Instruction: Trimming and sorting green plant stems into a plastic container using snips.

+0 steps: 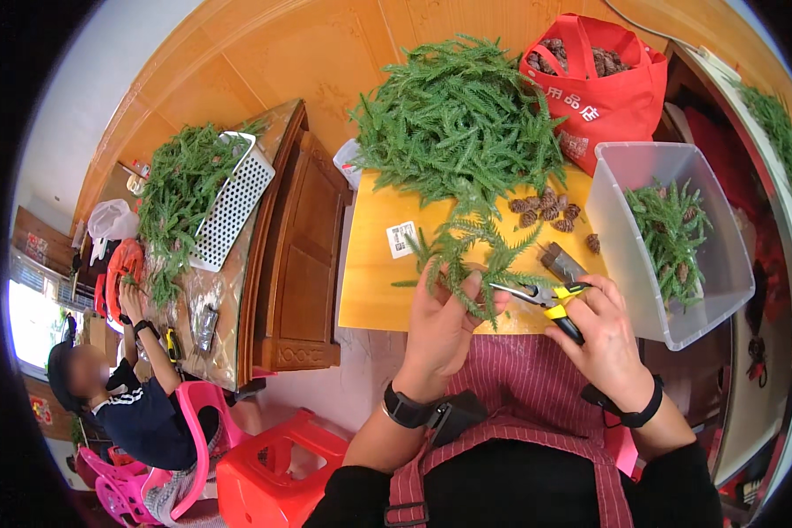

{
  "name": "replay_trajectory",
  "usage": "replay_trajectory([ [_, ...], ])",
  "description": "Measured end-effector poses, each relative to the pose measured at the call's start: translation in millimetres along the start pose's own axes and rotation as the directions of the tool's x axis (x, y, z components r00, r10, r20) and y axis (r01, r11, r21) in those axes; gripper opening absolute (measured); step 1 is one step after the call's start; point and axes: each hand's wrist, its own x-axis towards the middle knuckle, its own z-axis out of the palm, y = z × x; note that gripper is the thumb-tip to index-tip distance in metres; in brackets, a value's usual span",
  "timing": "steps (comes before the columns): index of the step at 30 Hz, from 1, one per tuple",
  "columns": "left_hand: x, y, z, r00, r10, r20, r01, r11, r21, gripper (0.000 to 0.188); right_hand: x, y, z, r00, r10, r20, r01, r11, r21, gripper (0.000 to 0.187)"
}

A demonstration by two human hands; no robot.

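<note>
In front of me my left hand (444, 321) is closed around a green artificial pine sprig (480, 255), whose needled branches spread above the yellow table (370, 290). My right hand (598, 321) grips yellow-and-black pliers (559, 299). Their jaws point left and meet the sprig beside my left fingertips; whether they pinch a stem I cannot make out. Small brown pine cones (550, 207) lie just beyond the pliers. Near them rests a dark bundle (563, 264), perhaps of thin wires. A large heap of pine sprigs (462, 123) covers the table's far side.
To the right stands a clear plastic bin (713, 308) with sprigs inside. Behind it is a red bag (620, 106) of pine cones. At left, a person (150, 405) works at another table with a white basket (233, 207). A red stool (273, 475) stands on the floor.
</note>
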Motion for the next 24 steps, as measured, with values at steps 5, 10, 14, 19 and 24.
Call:
replay_trajectory([
  [5, 2.6, -5.0, -6.3, 0.983, 0.174, 0.056, -0.178, 0.981, 0.081, 0.013, -0.3, 7.6, -8.6, 0.946, 0.012, 0.325, -0.136, 0.923, 0.36, 0.023],
  [10, 1.8, -6.6, -3.3, 0.964, 0.254, 0.072, -0.262, 0.954, 0.146, 0.011, -10.1, 14.1, 3.4, 0.833, 0.11, 0.542, -0.528, 0.448, 0.721, 0.028],
  [14, 4.2, -8.2, -8.1, 0.963, 0.255, 0.081, -0.264, 0.956, 0.127, 0.011, -8.1, 16.0, 2.3, 0.827, 0.14, 0.545, -0.519, 0.562, 0.644, 0.027],
  [19, 4.1, -7.3, -8.0, 0.959, 0.272, 0.08, -0.281, 0.951, 0.132, 0.01, -5.8, 12.9, -0.9, 0.863, 0.119, 0.49, -0.438, 0.661, 0.61, 0.03],
  [24, 7.1, -9.8, -12.0, 0.947, 0.303, 0.104, -0.317, 0.933, 0.171, 0.011, -2.0, 13.1, 0.3, 0.905, 0.094, 0.415, -0.345, 0.734, 0.585, 0.031],
])
